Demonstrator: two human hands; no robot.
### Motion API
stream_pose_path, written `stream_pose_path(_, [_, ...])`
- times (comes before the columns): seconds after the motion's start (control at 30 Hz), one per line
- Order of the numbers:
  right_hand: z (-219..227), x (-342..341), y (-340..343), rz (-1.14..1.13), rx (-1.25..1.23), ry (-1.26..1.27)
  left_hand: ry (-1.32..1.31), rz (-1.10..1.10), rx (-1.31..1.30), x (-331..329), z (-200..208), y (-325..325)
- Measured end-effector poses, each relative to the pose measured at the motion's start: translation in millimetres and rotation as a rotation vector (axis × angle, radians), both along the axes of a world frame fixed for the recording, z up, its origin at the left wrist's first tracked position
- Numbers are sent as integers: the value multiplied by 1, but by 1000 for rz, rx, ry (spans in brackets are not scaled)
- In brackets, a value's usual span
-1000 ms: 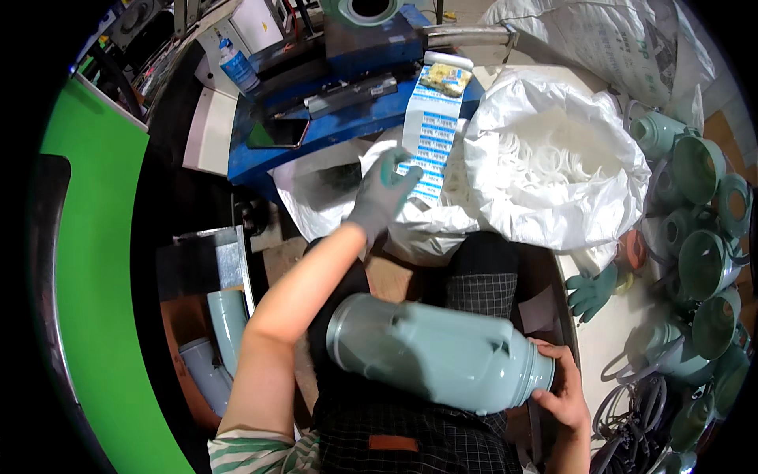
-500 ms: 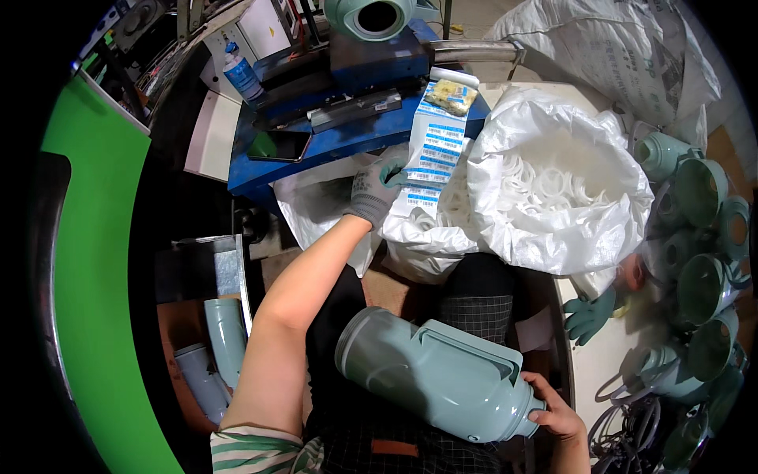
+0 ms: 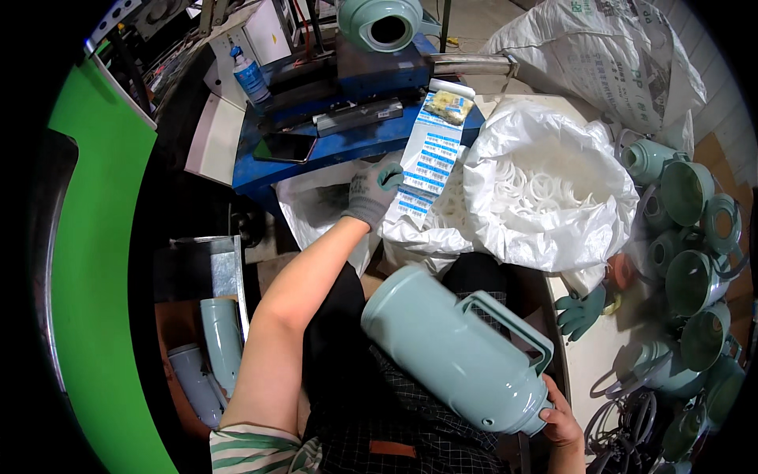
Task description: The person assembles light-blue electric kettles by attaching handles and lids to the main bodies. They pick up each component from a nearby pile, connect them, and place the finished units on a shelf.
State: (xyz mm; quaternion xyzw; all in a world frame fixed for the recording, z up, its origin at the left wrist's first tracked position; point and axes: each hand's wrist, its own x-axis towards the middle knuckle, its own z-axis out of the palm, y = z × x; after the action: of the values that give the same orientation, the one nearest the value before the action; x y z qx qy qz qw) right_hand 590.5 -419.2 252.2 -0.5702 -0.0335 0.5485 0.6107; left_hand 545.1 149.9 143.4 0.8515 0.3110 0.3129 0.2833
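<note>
My right hand (image 3: 561, 417), bare, grips the narrow neck end of a pale green thermos flask shell (image 3: 446, 347). The shell lies tilted above my lap, its wide end raised to the left and its handle facing up and right. My left hand (image 3: 374, 192), in a grey knit glove with green fingertips, is closed at the left edge of a label sheet (image 3: 430, 167). Anything pinched in those fingers is too small to make out. Blue-and-white labels cover the sheet, which hangs from the blue bench (image 3: 347, 150) over a white sack of rings.
A large white sack (image 3: 505, 229) holds several translucent rings. Pale green shells (image 3: 685, 193) crowd the right side, near a green glove (image 3: 580, 314). On the bench are a phone (image 3: 286, 147) and another shell (image 3: 380, 24); a spray can (image 3: 250, 75) stands beside it. More shells (image 3: 220, 338) lie lower left.
My right hand has turned the shell, raising its wide end and swinging it rightward. My left hand has drawn back slightly toward the sheet's left edge. The view has shifted a little.
</note>
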Motion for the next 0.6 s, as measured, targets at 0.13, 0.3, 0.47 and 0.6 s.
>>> stream_pose_path(0.13, [0, -13, 16, 33, 7, -144, 21, 19, -33, -3, 12, -2])
stream_pose_path(0.3, [-30, -53, 65, 176, 100, -381, -536, 94, -41, -66, 74, -34])
stream_pose_path(0.47, [-69, -94, 101, 372, 58, -764, -547, 276, -901, -169, 95, -128])
stream_pose_path(0.6, [-86, -101, 102, 451, 97, -883, -612, 203, -1085, -189, 79, -154])
